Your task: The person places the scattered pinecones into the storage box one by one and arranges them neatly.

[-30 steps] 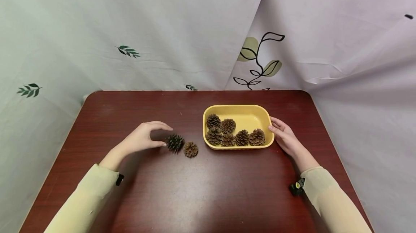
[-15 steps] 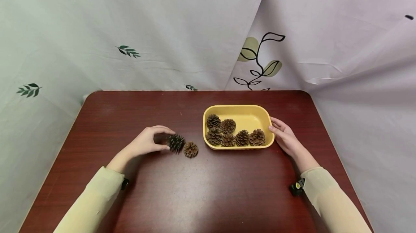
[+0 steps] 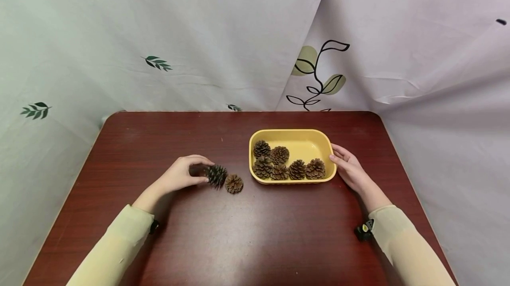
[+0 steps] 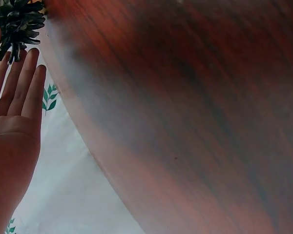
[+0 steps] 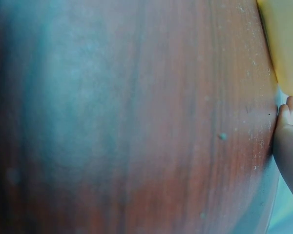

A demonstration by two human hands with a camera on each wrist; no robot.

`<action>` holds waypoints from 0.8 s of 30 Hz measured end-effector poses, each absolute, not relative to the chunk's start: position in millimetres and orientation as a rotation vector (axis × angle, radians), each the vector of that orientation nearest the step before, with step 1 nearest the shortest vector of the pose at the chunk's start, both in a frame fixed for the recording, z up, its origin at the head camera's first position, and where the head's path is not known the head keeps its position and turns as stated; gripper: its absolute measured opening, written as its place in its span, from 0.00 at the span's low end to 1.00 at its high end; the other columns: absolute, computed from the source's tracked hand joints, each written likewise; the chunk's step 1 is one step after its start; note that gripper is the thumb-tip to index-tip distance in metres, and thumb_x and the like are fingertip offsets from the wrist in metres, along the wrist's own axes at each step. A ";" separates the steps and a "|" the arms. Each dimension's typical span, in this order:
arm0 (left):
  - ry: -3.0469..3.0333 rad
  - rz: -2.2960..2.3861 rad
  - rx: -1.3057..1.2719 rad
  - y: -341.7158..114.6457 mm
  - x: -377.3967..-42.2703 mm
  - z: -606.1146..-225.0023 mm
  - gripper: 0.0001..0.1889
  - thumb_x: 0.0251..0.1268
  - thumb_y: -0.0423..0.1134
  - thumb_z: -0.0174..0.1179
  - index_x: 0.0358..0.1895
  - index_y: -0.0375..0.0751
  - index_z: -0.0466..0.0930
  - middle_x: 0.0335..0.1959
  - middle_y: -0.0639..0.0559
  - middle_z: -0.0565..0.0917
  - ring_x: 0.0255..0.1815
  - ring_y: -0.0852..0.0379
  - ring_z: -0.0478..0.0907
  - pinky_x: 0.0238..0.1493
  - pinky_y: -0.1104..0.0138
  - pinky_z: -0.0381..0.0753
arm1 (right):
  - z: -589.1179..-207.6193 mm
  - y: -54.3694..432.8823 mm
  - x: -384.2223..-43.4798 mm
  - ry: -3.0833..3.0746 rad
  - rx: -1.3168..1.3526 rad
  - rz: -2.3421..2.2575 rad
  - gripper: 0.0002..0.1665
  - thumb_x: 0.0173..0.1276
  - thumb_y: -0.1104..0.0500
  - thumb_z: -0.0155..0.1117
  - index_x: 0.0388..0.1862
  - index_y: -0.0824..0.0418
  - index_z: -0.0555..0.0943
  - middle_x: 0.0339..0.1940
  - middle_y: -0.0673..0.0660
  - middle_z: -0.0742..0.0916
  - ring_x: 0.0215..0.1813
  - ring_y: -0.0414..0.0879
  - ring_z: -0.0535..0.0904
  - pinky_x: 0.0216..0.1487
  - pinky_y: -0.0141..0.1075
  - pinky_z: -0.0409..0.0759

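Between the thumb and fingertips of my left hand (image 3: 181, 173) is a dark pine cone (image 3: 217, 176), pinched at its left side, low over the table. The left wrist view shows the same dark pine cone (image 4: 17, 27) at the fingertips. A smaller brown pine cone (image 3: 233, 183) lies just right of it. My right hand (image 3: 350, 166) holds the right end of a yellow plastic tub (image 3: 292, 181), thumb at the rim. Several brown pine cones (image 3: 280, 155) sit in the tub, along its left and front sides. Only part of the yellow tub (image 5: 285, 53) shows in the right wrist view.
A dark red wooden table (image 3: 239, 237) with rounded far corners carries everything. Pale cloth (image 3: 199, 25) with printed leaves hangs behind it and at both sides. The tub stands right of centre, toward the far edge.
My left hand has moved slightly right and closed its thumb and fingers onto the dark pine cone, which has shifted a little right. The right hand and the tub stay put.
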State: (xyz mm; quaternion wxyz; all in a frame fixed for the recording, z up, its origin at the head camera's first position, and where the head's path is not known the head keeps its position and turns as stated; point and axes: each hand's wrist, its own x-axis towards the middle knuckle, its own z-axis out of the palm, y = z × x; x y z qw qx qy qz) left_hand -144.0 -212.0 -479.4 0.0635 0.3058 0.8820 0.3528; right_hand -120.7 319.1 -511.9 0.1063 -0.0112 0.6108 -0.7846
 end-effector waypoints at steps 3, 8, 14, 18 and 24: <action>2.652 1.098 0.913 -213.2 -144.4 -479.0 0.22 0.58 0.31 0.79 0.57 0.40 0.89 0.54 0.45 0.91 0.55 0.44 0.87 0.59 0.51 0.88 | -512.4 319.2 -120.5 1.800 -0.037 -2.312 0.21 0.83 0.69 0.51 0.66 0.51 0.75 0.60 0.40 0.87 0.60 0.32 0.84 0.60 0.24 0.84; 2.664 1.131 0.896 -215.1 -144.8 -477.9 0.21 0.58 0.31 0.79 0.56 0.41 0.90 0.53 0.46 0.91 0.53 0.47 0.88 0.55 0.57 0.90 | -512.6 319.6 -120.4 1.812 -0.039 -2.304 0.21 0.83 0.69 0.52 0.68 0.54 0.74 0.61 0.40 0.87 0.61 0.31 0.84 0.61 0.23 0.83; 2.710 1.130 0.887 -214.2 -146.2 -476.1 0.20 0.57 0.32 0.80 0.54 0.41 0.90 0.52 0.48 0.92 0.55 0.47 0.88 0.57 0.58 0.89 | -512.1 320.2 -121.0 1.830 -0.037 -2.285 0.23 0.83 0.68 0.52 0.74 0.60 0.70 0.61 0.39 0.87 0.61 0.31 0.83 0.61 0.23 0.83; 2.721 1.146 0.895 -213.8 -147.9 -473.5 0.19 0.57 0.31 0.80 0.54 0.41 0.91 0.51 0.47 0.92 0.55 0.45 0.88 0.56 0.56 0.89 | -511.5 320.2 -120.9 1.836 -0.034 -2.277 0.24 0.84 0.68 0.52 0.76 0.63 0.68 0.61 0.39 0.86 0.62 0.30 0.83 0.61 0.23 0.83; 2.744 1.162 0.930 -210.6 -152.6 -466.0 0.20 0.55 0.30 0.80 0.53 0.40 0.91 0.51 0.47 0.92 0.55 0.46 0.88 0.58 0.62 0.88 | -511.9 320.3 -120.3 1.824 -0.048 -2.288 0.24 0.83 0.68 0.52 0.75 0.62 0.69 0.61 0.39 0.86 0.62 0.31 0.83 0.61 0.23 0.83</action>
